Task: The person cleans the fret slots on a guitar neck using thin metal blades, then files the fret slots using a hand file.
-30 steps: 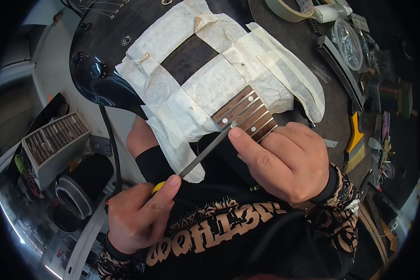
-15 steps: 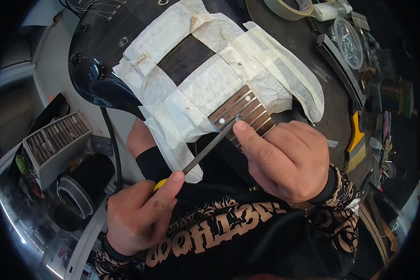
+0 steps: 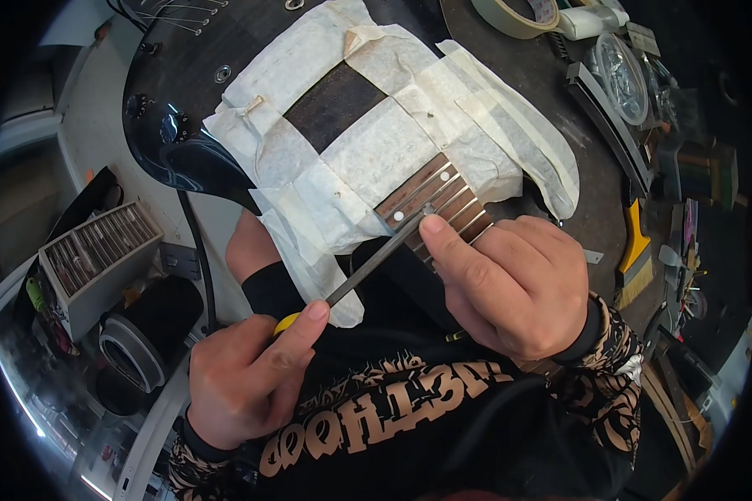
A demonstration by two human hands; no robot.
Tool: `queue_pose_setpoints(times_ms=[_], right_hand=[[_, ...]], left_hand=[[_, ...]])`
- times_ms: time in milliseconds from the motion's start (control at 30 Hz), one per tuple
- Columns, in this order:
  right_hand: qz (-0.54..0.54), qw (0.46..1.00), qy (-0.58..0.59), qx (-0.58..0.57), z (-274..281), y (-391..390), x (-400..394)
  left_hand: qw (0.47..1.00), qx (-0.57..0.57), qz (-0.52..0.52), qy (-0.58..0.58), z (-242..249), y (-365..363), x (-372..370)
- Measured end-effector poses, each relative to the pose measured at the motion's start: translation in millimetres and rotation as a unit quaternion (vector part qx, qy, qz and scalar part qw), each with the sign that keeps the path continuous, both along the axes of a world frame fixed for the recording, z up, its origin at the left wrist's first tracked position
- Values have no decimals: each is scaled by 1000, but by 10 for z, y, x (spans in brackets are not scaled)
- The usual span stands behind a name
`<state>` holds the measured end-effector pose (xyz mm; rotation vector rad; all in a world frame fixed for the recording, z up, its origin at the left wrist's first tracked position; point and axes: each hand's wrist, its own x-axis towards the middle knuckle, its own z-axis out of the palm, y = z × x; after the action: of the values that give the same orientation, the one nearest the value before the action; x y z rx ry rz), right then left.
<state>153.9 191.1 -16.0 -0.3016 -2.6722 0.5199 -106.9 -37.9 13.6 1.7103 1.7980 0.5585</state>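
Note:
A dark guitar (image 3: 184, 163) lies across the bench, its body largely covered with off-white masking tape (image 3: 368, 138). The bare fretboard (image 3: 422, 182) shows metal frets and white dot inlays. In my left hand (image 3: 246, 367) is a slim metal file (image 3: 372, 271) with a yellow handle, the index finger stretched along it. The file's far end lies over the frets. My right hand (image 3: 518, 288) is closed about the neck, with a fingertip pressed on the file's tip. Its other fingers curl out of sight behind the neck.
On the right are a tape roll (image 3: 522, 15), a long dark bar (image 3: 610, 125) and a yellow-handled brush (image 3: 635, 250). A box of slotted pieces (image 3: 100, 255) and a black cylinder (image 3: 146, 334) stand at left. A black cable (image 3: 199, 250) hangs beside them.
My left hand has shifted very slightly left and up with the file. My right hand stays almost in place on the file's tip.

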Motion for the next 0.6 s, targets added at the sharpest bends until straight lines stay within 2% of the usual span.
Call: queue_pose_setpoints(times_ms=[600], right_hand=[[-11,1000,-2,13,19,4,-2]], left_hand=[[1000,-13,-4,9,87,25,-20]])
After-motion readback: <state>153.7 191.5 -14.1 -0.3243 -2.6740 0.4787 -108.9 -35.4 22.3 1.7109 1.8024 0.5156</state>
